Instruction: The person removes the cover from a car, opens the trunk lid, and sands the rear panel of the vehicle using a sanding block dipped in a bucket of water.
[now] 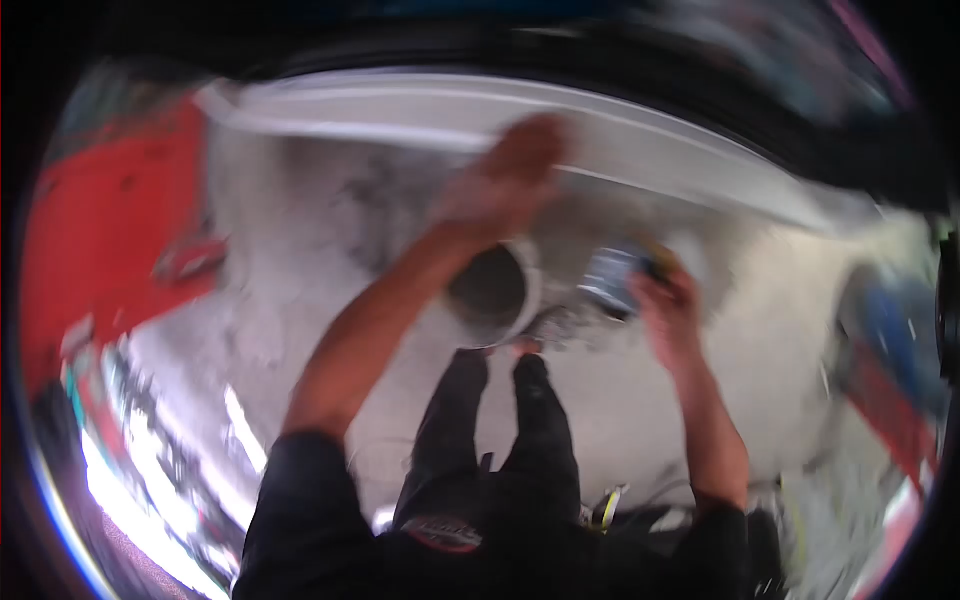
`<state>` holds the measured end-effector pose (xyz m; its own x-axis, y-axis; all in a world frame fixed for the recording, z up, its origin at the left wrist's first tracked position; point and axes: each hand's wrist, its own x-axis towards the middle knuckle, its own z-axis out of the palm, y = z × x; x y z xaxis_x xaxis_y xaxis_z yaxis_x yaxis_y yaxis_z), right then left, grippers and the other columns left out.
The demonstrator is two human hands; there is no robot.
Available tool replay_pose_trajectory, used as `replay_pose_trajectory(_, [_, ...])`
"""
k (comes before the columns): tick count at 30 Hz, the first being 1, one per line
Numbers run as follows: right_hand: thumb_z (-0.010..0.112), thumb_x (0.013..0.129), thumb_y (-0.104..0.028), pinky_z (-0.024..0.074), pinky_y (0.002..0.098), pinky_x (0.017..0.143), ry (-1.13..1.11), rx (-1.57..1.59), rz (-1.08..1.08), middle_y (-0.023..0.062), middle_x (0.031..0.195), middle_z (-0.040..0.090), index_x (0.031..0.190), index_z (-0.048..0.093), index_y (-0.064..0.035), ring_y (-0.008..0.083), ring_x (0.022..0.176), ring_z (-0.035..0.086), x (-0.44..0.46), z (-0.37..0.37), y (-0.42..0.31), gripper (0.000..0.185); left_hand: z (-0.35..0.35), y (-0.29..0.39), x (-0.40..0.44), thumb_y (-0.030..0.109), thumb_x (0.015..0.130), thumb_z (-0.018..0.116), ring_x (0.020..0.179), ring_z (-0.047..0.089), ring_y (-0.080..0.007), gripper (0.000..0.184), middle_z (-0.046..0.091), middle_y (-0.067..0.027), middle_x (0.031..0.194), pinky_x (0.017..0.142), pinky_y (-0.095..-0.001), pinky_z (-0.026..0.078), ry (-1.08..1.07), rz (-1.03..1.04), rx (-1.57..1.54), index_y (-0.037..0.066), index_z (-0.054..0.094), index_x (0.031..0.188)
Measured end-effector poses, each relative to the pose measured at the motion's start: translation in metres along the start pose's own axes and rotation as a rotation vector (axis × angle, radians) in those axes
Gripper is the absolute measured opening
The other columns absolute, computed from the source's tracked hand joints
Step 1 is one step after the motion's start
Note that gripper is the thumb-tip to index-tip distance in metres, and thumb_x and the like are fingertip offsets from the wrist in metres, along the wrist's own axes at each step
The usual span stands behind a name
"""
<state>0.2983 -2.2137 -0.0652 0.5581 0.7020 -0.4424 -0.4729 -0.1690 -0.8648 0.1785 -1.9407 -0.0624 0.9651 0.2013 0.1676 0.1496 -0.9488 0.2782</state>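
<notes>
My left hand [515, 165] is stretched forward to the edge of a long white panel [400, 105]; motion smears its fingers, so its grip is unclear. My right hand [668, 300] is closed on a small grey-blue object [612, 278] with a dark and yellowish part near the fingers. What that object is cannot be made out through the blur. Below my left hand and forearm, on the floor, stands a round container [530, 290] with a pale rim and a dark inside, just in front of my feet.
A red piece of equipment [115, 230] stands at the left. Blue and red objects [895, 320] are at the right edge. A dark band runs above the white panel. Dark stains mark the concrete floor [620, 400].
</notes>
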Motion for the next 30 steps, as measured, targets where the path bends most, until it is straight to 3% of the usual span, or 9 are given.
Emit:
replay_pose_trajectory(3, [0.069,0.100,-0.016,0.0502,0.0272,0.063,-0.056,-0.154,0.013,0.0008,0.090,0.070,0.122,0.067,-0.0060,0.0092,0.073,0.061,-0.013,0.038,-0.028,0.024,-0.036,0.021,-0.033,0.022,0.097,0.068,0.135,0.056,-0.0372,0.050,0.057,-0.0206,0.146,0.112,-0.0466,0.045,0.171,-0.035,-0.124,0.001,0.058,0.141])
replay_pose_trajectory(5, [0.066,0.101,-0.007,0.0560,0.0259,0.077,-0.170,-0.181,-0.136,0.0031,0.105,0.073,0.123,0.066,-0.0006,0.0067,0.094,0.065,-0.014,0.059,-0.036,0.023,-0.052,0.047,-0.047,0.014,0.091,0.073,0.126,0.063,-0.0373,0.045,0.065,-0.0195,0.137,0.104,-0.0449,0.052,0.125,-0.147,-0.474,0.000,0.064,0.134])
replay_pose_trajectory(6, [0.074,0.092,-0.005,0.0559,0.0326,0.078,-0.175,-0.279,-0.238,0.0098,0.101,0.071,0.118,0.070,-0.0061,0.0201,0.089,0.069,-0.021,0.067,-0.058,0.027,-0.053,0.059,-0.052,0.009,0.088,0.074,0.124,0.065,-0.0359,0.044,0.067,-0.0184,0.134,0.102,-0.0433,0.053,0.128,-0.175,-0.582,0.002,0.066,0.131])
replay_pose_trajectory(10, [0.077,0.085,0.002,0.0629,0.0358,0.082,-0.266,-0.557,-0.698,0.0079,0.124,0.064,0.127,0.066,-0.0079,0.0225,0.114,0.067,-0.009,0.084,-0.060,0.045,-0.050,0.061,-0.067,-0.008,0.078,0.075,0.116,0.069,-0.0314,0.041,0.071,-0.0142,0.124,0.096,-0.0398,0.055,0.119,-0.292,-0.864,0.006,0.073,0.116])
replay_pose_trajectory(16, [0.079,0.087,-0.005,0.0515,0.0374,0.104,-0.609,-0.006,-0.055,0.0083,0.134,0.066,0.143,0.061,-0.0131,0.0259,0.123,0.063,0.000,0.068,-0.073,0.059,-0.082,0.062,-0.049,-0.009,0.070,0.079,0.118,0.064,-0.0303,0.030,0.069,-0.0110,0.126,0.094,-0.0399,0.055,0.179,-0.041,-0.667,0.005,0.073,0.095])
replay_pose_trajectory(19, [0.076,0.090,-0.005,0.0489,0.0371,0.107,-0.669,-0.259,-0.274,0.0079,0.139,0.066,0.150,0.054,-0.0134,0.0222,0.125,0.063,-0.004,0.067,-0.077,0.064,-0.086,0.056,-0.047,-0.007,0.070,0.081,0.120,0.062,-0.0315,0.030,0.067,-0.0101,0.130,0.096,-0.0418,0.054,0.117,0.056,-0.631,0.006,0.074,0.096])
replay_pose_trajectory(23, [0.076,0.090,-0.004,0.0546,0.0368,0.100,-0.505,-0.475,-0.229,0.0117,0.131,0.070,0.147,0.057,-0.0097,0.0264,0.116,0.069,-0.015,0.079,-0.078,0.060,-0.083,0.048,-0.052,-0.007,0.072,0.080,0.121,0.062,-0.0324,0.031,0.066,-0.0095,0.131,0.098,-0.0427,0.053,0.089,0.000,-0.838,0.007,0.073,0.099])
replay_pose_trajectory(25, [0.076,0.089,-0.006,0.0551,0.0413,0.102,-0.415,-0.751,-0.410,0.0123,0.136,0.066,0.142,0.061,-0.0092,0.0318,0.123,0.065,-0.021,0.083,-0.086,0.055,-0.079,0.048,-0.053,-0.006,0.074,0.080,0.122,0.061,-0.0321,0.033,0.066,-0.0096,0.132,0.098,-0.0424,0.053,0.068,0.001,-0.937,0.007,0.073,0.102])
replay_pose_trajectory(30, [0.078,0.078,-0.005,0.0482,0.0454,0.111,-0.042,-1.310,-0.930,0.0147,0.139,0.062,0.139,0.060,-0.0051,0.0375,0.133,0.055,0.011,0.028,-0.093,0.064,-0.101,-0.009,-0.027,0.010,0.088,0.078,0.124,0.061,-0.0321,0.044,0.065,-0.0097,0.135,0.106,-0.0418,0.050,0.335,-0.216,-0.388,0.009,0.065,0.130])
